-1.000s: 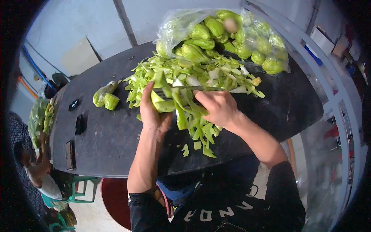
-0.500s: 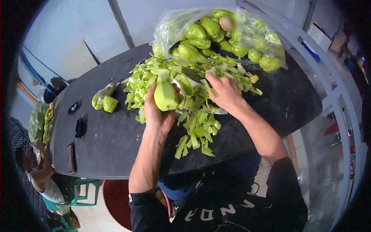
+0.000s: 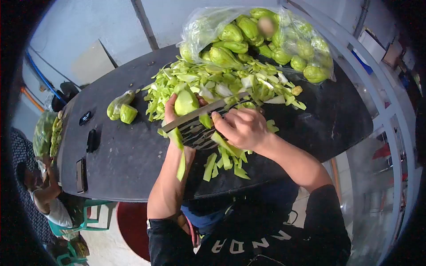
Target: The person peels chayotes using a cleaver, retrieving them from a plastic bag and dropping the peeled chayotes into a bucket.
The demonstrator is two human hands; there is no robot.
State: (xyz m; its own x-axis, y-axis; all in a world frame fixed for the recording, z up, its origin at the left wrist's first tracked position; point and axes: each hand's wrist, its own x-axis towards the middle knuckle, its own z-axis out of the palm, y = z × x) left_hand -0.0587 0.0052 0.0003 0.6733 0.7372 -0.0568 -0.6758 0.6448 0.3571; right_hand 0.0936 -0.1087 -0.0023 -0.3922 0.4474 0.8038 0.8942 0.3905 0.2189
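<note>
Pale bluish wall ran along the back, and over on your far left another person in a white top sat by a bag of greens. Coming right, your dark table had three small black things near its left edge, then a couple of green vegetables lying together, one with a flat cut end.

Next up was your left hand, fingers curled around a mostly pale, peeled-looking vegetable over the near side of the heap of peelings. That hand was clearly the closer one, since it was touching the thing. Its long axis pointed roughly away from your body, and the broad knife slanted across its near end, low on the left and higher on the right. So from your right fingers, the vegetable lay left and a bit farther off, just past the blade.

Your right hand was clenched on the knife, though I couldn't tell how the handle sat in your palm. Strips of peel dangled around the blade. Behind, a clear plastic bag held whole green ones, and a grey metal frame closed off the right side.
</note>
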